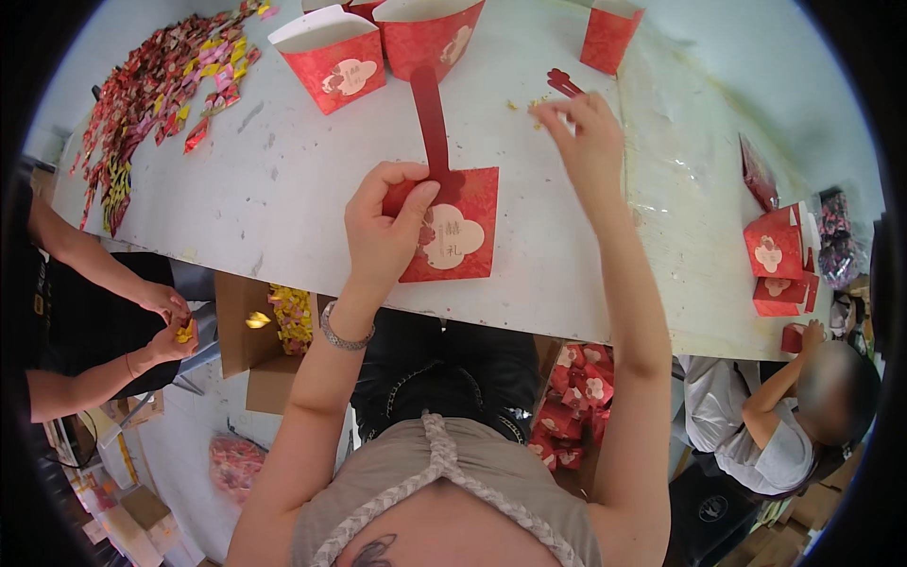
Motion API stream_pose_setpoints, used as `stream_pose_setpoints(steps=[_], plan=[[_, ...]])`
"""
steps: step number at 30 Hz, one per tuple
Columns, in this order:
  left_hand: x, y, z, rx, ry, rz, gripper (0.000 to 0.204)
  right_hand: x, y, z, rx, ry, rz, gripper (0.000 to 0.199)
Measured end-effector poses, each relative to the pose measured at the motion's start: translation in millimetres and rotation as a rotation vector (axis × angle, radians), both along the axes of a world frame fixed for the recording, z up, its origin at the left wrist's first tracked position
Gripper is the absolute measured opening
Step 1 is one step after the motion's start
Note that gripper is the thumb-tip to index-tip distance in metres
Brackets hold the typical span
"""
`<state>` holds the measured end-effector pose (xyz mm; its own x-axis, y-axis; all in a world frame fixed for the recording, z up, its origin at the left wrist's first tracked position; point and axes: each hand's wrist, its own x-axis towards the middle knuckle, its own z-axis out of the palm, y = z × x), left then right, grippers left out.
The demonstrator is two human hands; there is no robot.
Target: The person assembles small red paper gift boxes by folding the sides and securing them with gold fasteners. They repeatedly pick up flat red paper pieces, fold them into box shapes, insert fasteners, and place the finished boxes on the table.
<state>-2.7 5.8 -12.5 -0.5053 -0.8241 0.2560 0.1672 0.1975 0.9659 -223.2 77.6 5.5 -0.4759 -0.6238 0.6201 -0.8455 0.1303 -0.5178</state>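
White table (pixel 283 189) with candy heap (pixel 161 94), folded red boxes (pixel 335 59).

Bare arms, beige top, one bracelet

There's a sleeveless beige top (pixel 416 472) with a braided cord (pixel 444 463) down the middle, dark trousers (pixel 453 378), and a silvery beaded bracelet (pixel 342 333) circling the left wrist.

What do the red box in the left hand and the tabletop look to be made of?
Red box: thin card, likely matte printed; it lies flat with crisp creases and a long flap. Tabletop: hard white board, probably painted or laminated; scuffs and chips show on its surface.
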Motion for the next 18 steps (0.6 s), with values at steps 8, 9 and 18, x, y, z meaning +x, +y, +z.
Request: stream_pose_setpoints(steps=[8,9,18], plan=[[-1.1,3.6,-8.7,-0.199,0.059,-0.010,0.010,101.0,24.7,-1.4,-0.188,0.199,0.305,0.018],[-0.9,3.1,-10.4,-0.225,0.064,-0.010,0.010,100.4,22.2,-2.9,-0.201,0.178,0.310,0.019],[2.5,-1.8,-18.4,-0.432,0.158,-0.060,0.011,103.2,24.2,-1.7,-0.179,0.035,0.270,0.019]])
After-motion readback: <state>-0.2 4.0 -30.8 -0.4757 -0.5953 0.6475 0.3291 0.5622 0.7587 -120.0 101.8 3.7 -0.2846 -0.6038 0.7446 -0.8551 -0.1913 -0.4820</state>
